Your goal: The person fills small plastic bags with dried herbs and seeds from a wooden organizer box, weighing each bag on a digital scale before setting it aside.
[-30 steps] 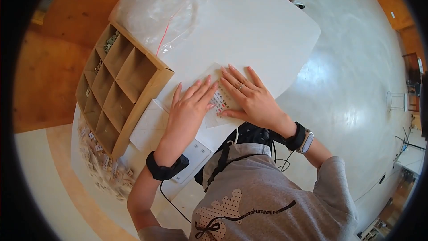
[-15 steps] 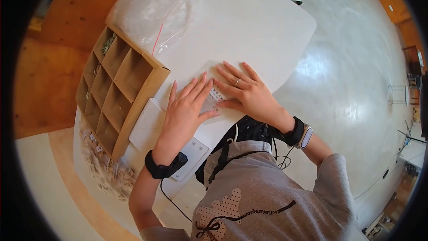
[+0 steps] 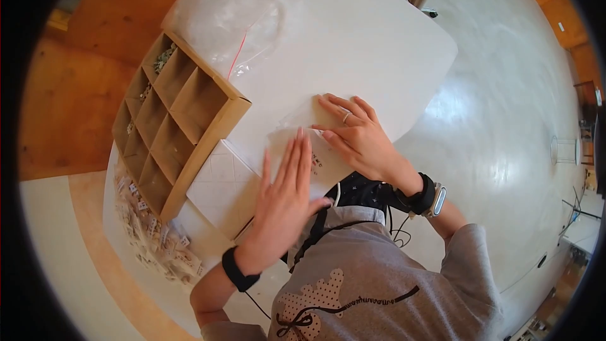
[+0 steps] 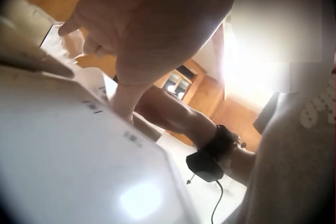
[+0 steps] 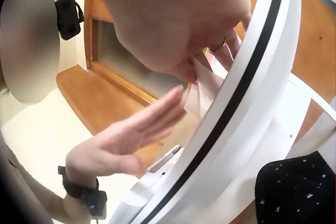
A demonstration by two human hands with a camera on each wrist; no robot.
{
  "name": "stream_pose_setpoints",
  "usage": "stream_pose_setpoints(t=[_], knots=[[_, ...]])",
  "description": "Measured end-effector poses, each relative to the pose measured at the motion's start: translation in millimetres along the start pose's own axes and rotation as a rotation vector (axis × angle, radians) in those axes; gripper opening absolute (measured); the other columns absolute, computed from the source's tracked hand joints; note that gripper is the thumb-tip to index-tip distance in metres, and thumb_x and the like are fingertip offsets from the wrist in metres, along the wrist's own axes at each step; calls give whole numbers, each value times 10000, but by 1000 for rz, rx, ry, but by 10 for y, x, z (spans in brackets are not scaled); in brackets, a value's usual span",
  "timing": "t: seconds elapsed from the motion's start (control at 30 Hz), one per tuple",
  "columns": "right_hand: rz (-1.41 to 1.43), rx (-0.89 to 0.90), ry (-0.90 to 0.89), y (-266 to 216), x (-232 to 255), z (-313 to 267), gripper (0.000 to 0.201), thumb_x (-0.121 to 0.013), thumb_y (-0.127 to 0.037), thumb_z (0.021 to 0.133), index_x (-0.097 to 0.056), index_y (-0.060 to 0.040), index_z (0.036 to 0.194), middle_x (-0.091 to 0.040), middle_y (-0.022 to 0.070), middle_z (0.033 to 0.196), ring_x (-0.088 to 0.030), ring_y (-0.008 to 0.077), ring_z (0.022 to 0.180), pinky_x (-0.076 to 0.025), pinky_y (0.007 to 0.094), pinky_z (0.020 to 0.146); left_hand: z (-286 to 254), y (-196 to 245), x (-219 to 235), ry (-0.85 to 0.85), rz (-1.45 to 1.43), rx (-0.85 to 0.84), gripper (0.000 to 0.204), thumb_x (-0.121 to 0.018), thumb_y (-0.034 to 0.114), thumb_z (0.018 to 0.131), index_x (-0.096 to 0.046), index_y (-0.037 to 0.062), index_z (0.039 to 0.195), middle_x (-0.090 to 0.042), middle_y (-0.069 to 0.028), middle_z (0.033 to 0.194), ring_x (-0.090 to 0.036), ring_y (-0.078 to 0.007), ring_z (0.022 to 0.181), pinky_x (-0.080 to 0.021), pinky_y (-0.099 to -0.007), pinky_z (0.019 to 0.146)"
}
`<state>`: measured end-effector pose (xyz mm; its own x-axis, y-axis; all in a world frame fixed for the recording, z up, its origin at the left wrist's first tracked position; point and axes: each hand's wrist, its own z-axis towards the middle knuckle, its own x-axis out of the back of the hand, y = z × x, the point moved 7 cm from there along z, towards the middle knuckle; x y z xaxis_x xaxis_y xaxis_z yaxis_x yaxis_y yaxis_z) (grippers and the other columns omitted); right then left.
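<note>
A small clear plastic bag (image 3: 323,151) with tiny black and red printed marks showing lies flat on the white table, partly hidden under both hands. My right hand (image 3: 365,142), with a ring on one finger, pinches the film of the bag between thumb and forefinger. In the right wrist view a lifted flap of film (image 5: 206,85) shows at that thumb. My left hand (image 3: 284,205) is held with straight fingers along the bag's left side, its thumb spread toward my body, and nothing is gripped in it.
A cardboard box with compartments (image 3: 218,123) stands at the left, a few holding small pieces. Behind it lies a large clear bag (image 3: 214,16) with a red seal line. White flat boxes (image 3: 221,183) and bags of small printed pieces (image 3: 154,237) lie nearer me. The table (image 3: 372,44) curves off at the right.
My left hand has slid back toward my body, off the printed marks. The right forefinger and thumb have gone from lying flat on the bag to pinching its film.
</note>
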<state>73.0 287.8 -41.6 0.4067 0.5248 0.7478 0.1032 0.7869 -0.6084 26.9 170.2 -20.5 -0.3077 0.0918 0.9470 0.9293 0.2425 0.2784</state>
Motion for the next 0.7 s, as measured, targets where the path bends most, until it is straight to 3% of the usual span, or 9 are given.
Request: stream_pose_setpoints(t=[0.1,0.2,0.3,0.33,0.43,0.5,0.57,0.63,0.7], knots=[[105,-81,0,120,12,74,316,-442,-255,914,-643,-38,1026,-554,137,1174,-432,246,1162,-295,391,986,-97,68,-172,-131,-15,-4,1009,-646,496,677,-149,-45,1368,-169,-209,1433,-201,-276,1333,-144,-477,1072],[731,-478,59,401,69,160,346,-430,-261,923,-626,6,1022,-580,115,1146,-496,208,1061,-346,316,922,-96,54,-171,-156,16,-7,984,-628,530,680,-190,-21,1367,-187,-176,1436,-195,-265,1334,-133,-507,1063],[1111,-576,80,437,95,271,367,-435,-276,925,-601,36,1022,-593,95,1108,-522,164,975,-372,264,874,-67,9,-134,-167,-63,-39,959,-630,530,683,-217,-1,1366,-194,-155,1439,-201,-265,1332,-134,-531,1053],[1096,-595,116,428,96,302,374,-452,-299,918,-588,35,1017,-594,74,1061,-519,132,946,-384,293,864,-51,-3,-119,-170,-97,-55,948,-632,528,684,-228,7,1365,-195,-149,1440,-204,-265,1331,-136,-538,1050],[1299,-527,554,595,265,373,394,-448,-328,918,-590,27,1010,-597,70,1035,-521,127,940,-381,309,868,-46,-15,-99,-168,-119,-55,903,-630,515,703,-251,27,1361,-196,-148,1439,-221,-274,1323,-160,-550,1036],[1230,-421,646,524,600,435,419,-432,-349,926,-586,33,1003,-582,93,1061,-518,150,1000,-368,330,899,-39,-23,-62,-130,-133,-80,830,-628,492,728,-298,32,1336,-261,-161,1405,-267,-282,1299,-197,-526,1028],[1383,-327,452,322,549,485,339,-403,-308,940,-546,-23,1056,-547,43,1120,-485,164,1079,-326,393,980,2,-108,38,-41,-231,-71,749,-629,458,754,-344,18,1289,-361,-165,1320,-353,-282,1221,-259,-488,991],[1484,-388,323,67,360,462,435,-390,-345,944,-544,41,1073,-546,85,1138,-493,167,1054,-347,350,937,88,-290,211,103,-419,-23,660,-633,412,781,-389,-15,1221,-495,-161,1185,-482,-275,1088,-347,-436,924],[1482,-445,156,-117,128,386,527,-363,-385,949,-518,87,1125,-536,113,1162,-488,171,1054,-351,323,928,87,-400,528,331,-842,48,513,-645,333,796,-462,-13,1126,-562,-139,1012,-535,-239,923,-397,-364,839]])
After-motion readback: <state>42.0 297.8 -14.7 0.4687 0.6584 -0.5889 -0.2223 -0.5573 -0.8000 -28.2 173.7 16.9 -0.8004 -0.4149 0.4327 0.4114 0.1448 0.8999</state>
